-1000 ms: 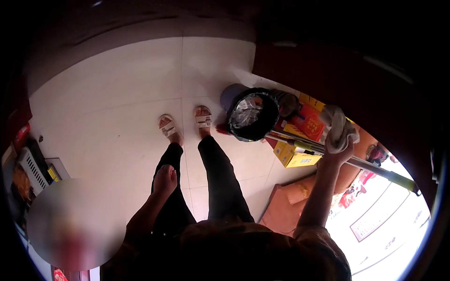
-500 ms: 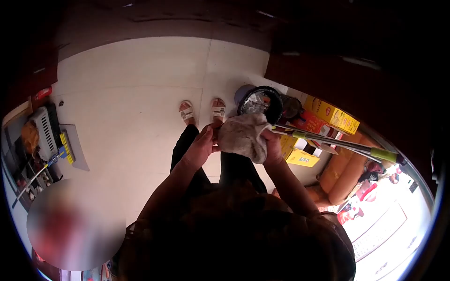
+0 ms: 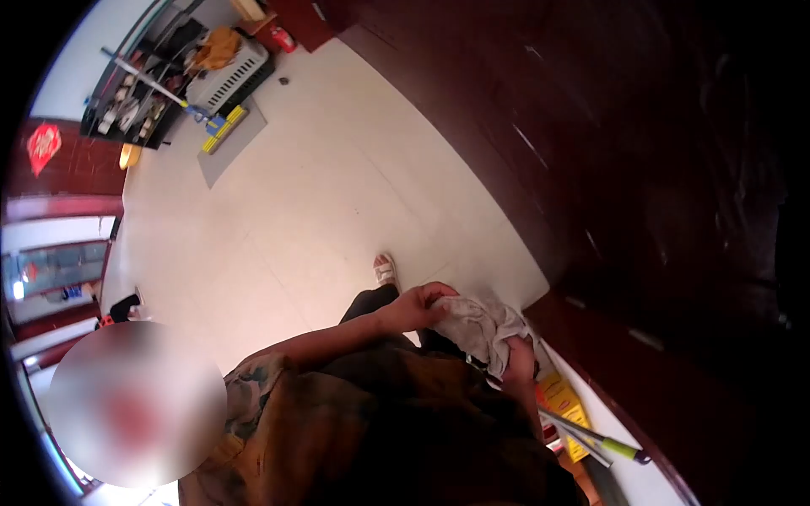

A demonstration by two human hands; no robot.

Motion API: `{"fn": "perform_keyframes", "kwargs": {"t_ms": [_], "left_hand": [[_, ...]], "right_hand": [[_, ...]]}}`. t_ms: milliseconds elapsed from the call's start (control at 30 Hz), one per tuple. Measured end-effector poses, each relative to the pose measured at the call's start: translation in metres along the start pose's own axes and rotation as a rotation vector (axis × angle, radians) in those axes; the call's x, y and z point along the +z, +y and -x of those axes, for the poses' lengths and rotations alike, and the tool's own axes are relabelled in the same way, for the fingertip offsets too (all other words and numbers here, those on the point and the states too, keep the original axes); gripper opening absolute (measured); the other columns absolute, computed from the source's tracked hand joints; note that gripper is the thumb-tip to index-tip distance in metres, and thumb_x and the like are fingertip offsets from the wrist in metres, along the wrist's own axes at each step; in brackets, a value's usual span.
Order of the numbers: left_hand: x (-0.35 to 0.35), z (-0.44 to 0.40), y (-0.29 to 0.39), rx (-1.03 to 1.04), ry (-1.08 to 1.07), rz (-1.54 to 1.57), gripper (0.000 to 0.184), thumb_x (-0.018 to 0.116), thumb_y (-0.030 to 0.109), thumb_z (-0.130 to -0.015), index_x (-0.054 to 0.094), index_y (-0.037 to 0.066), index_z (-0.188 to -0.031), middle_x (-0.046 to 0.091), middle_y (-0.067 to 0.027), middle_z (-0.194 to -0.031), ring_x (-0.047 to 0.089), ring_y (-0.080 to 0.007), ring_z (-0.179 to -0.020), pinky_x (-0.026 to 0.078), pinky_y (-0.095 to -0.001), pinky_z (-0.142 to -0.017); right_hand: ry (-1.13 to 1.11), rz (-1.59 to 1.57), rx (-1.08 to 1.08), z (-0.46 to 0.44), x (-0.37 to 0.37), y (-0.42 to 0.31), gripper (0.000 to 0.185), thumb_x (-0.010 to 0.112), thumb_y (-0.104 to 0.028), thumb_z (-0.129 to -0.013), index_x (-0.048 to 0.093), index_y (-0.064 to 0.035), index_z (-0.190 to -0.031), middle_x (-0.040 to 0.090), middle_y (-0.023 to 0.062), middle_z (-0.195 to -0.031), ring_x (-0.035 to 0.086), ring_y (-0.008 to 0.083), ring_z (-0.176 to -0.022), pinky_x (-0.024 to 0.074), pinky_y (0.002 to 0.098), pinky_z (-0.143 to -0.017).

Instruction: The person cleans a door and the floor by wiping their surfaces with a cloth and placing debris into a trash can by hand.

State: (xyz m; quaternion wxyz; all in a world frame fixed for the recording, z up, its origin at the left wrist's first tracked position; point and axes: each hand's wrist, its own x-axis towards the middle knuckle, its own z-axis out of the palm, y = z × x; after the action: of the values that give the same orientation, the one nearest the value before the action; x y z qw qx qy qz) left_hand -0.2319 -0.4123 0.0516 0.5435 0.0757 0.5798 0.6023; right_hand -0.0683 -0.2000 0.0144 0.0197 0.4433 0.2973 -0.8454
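Note:
A light grey cloth [image 3: 481, 327] hangs bunched between my two hands, in front of my body. My left hand [image 3: 419, 307] grips its left edge, with the fingers curled at the cloth's upper corner. At the cloth's right side, my right hand [image 3: 520, 361] is wrapped round a fold of it. One foot in a white sandal [image 3: 385, 271] shows on the floor beyond my left forearm.
Dark red furniture [image 3: 591, 152] runs along the right. Poles with a green grip [image 3: 620, 447] and a yellow box [image 3: 564, 405] lie low at the right. A yellow-headed mop [image 3: 224, 129], a grey crate [image 3: 232, 74] and a black rack stand at the upper left.
The view has swung to the left. My left hand, apart from the cloth a second ago, now holds it together with my right hand. The cloth looks more bunched than half a second ago.

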Motion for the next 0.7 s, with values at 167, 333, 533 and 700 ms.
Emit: {"fn": "perform_keyframes", "kwargs": {"t_ms": [167,333,533,700], "left_hand": [[-0.044,0.027,0.004,0.177,0.094,-0.069,0.023,0.054,0.011,-0.094,0.055,0.006,-0.117,0.061,-0.0017,-0.102,0.056,-0.0086,-0.089,0.047,-0.0251,-0.077],[-0.128,0.080,0.006,0.216,0.353,0.113,0.021,0.054,0.013,-0.095,0.057,0.007,-0.115,0.063,-0.0042,-0.101,0.059,-0.0129,-0.090,0.049,-0.0271,-0.077],[-0.189,0.155,-0.005,0.167,0.719,0.089,0.021,0.053,0.023,-0.096,0.058,0.008,-0.110,0.066,-0.0040,-0.098,0.061,-0.0128,-0.089,0.048,-0.0278,-0.076],[-0.225,0.174,-0.004,0.158,0.851,0.239,0.023,0.056,0.023,-0.093,0.057,0.005,-0.107,0.065,-0.0064,-0.093,0.062,-0.0131,-0.086,0.049,-0.0271,-0.072]], "right_hand": [[-0.058,0.148,-0.098,0.005,0.024,-0.023,0.036,0.056,0.005,-0.076,0.060,0.0015,-0.112,0.064,0.0095,-0.109,0.063,0.0230,-0.095,0.0508,0.0337,-0.082],[-0.072,0.298,-0.148,0.003,0.080,-0.062,0.038,0.056,0.006,-0.075,0.059,0.0016,-0.113,0.064,0.0094,-0.108,0.063,0.0226,-0.094,0.0513,0.0346,-0.081],[0.019,0.281,-0.219,0.009,0.161,-0.070,0.042,0.053,0.002,-0.079,0.054,0.0009,-0.122,0.059,0.0127,-0.118,0.061,0.0287,-0.101,0.0506,0.0402,-0.087],[-0.115,0.267,-0.204,-0.014,0.226,-0.048,0.038,0.057,-0.001,-0.084,0.055,0.0036,-0.121,0.061,0.0138,-0.116,0.061,0.0285,-0.101,0.0500,0.0404,-0.089]]}}
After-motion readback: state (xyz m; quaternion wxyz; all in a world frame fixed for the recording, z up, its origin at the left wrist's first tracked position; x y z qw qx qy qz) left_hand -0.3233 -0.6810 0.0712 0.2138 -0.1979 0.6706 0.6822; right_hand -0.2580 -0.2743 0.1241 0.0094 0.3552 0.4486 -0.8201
